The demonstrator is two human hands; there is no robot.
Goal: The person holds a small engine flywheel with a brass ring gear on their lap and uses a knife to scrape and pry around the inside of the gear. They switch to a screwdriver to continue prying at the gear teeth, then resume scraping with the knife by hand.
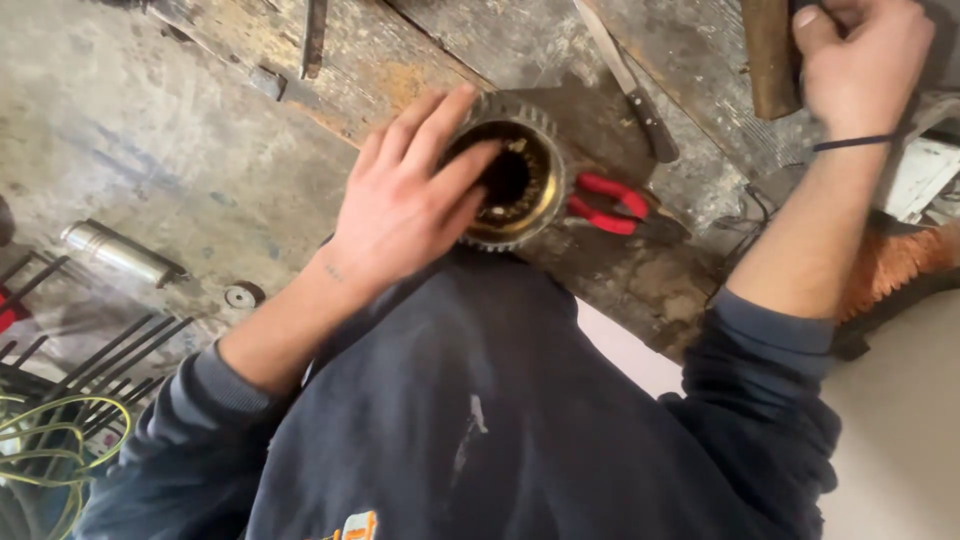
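From the head camera, the left hand [400, 215] lies spread over a toothed brass-coloured gear ring [520, 185] on the worn wooden table [200, 140], its grip wide with fingertips on the rim and reaching into the bore, so the step in hand looks like seating or turning the ring. The right hand [860, 60], up and well apart to the right, has its grip closed round a brown wooden handle [770, 55]. Red-handled pliers [605, 205] lie just right of the ring, a knife [635, 90] beyond it, and the table edge runs close below the left wrist, with open board to the left towards a metal cylinder [120, 252].
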